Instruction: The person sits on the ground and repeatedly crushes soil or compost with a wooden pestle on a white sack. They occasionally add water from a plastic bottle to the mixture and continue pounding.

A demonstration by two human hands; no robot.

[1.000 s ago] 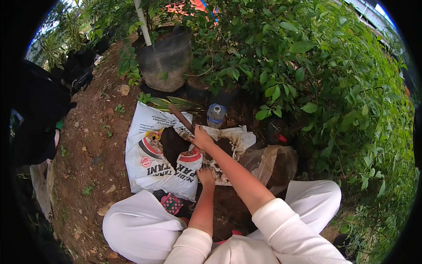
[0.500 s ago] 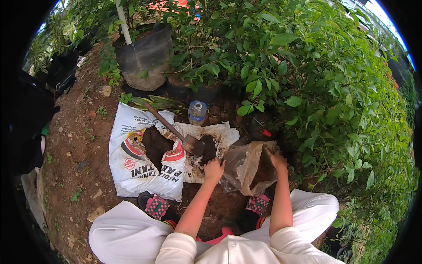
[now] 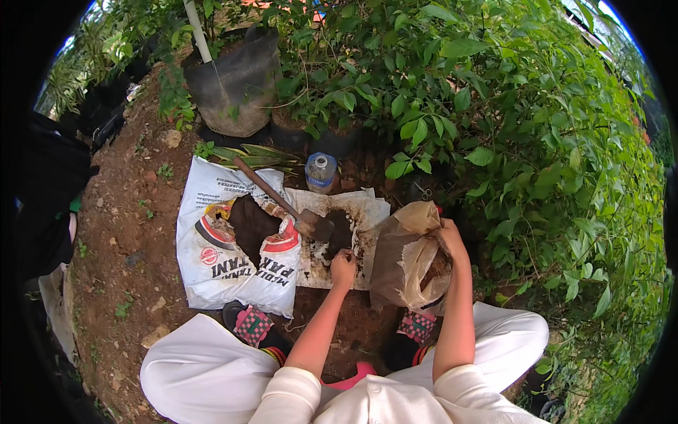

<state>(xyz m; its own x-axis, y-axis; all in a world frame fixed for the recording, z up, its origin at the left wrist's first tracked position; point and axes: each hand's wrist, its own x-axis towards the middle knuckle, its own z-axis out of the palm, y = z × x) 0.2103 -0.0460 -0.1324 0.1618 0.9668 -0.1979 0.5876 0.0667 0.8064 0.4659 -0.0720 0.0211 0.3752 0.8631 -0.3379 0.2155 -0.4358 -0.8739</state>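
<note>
My right hand [image 3: 453,242] is closed on the upper rim of a brownish see-through plastic bag [image 3: 395,247], which stands crumpled with its mouth toward me and some brown matter inside. My left hand [image 3: 343,270] has its fingers curled together over the near edge of a heap of dark soil [image 3: 341,233]; whatever they hold is hidden. That soil lies on a dirty white sheet [image 3: 364,205]. A trowel [image 3: 314,225] with a wooden handle rests across the sheet and a torn white sack [image 3: 205,268] of dark soil.
Behind the sheet stands a clear plastic bottle [image 3: 321,173] with a blue label. Cut striped leaves [image 3: 254,157] lie beside it. A large black planter bag [image 3: 236,92] is at the back left. Dense leafy bushes [image 3: 537,141] crowd the right. Scissors [image 3: 424,191] show behind the plastic bag.
My right hand has lifted the plastic bag's rim, so the bag stands taller and its mouth turns toward me. My left hand has curled its fingers and stays by the soil.
</note>
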